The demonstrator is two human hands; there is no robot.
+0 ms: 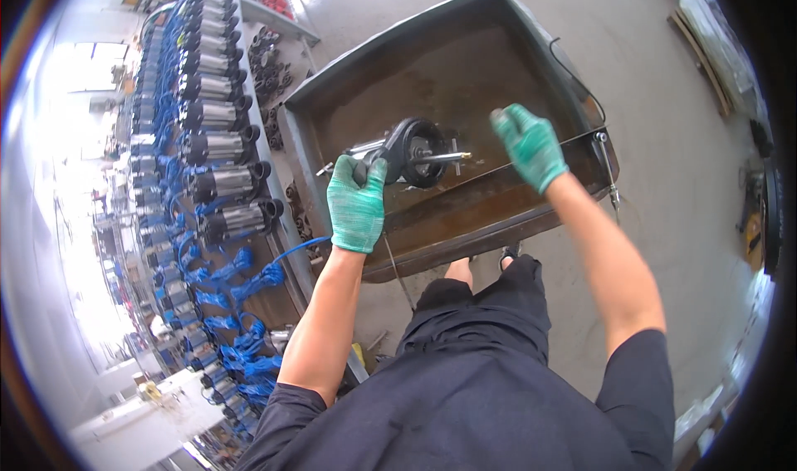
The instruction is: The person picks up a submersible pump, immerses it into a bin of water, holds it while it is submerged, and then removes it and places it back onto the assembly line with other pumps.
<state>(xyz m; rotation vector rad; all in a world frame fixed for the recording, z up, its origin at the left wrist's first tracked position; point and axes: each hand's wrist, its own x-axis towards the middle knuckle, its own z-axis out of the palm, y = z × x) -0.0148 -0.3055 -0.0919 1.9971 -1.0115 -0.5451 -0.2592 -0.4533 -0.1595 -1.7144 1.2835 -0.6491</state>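
Observation:
My left hand (pixel 357 204), in a green knit glove, is closed on the edge of a black pump-like part (pixel 422 131). This part has a round, open housing, and a slim metal shaft (pixel 444 158) with a brass-coloured tip points right from its centre. It is held above a large dark metal tub (pixel 490 10) with brownish liquid inside. My right hand (pixel 531 146), gloved the same way, hovers over the right side of the tub, apart from the part. Its fingers look stretched and partly apart, with nothing visible in them.
Left of the tub runs a long row of silver and black cylindrical motors (pixel 220 146) with bundled blue cables (pixel 241 338). Dark ring-like parts (pixel 270 64) lie between row and tub. A metal rod tool (pixel 608 168) hangs on the tub's right rim, beside a thin black cable (pixel 585 85).

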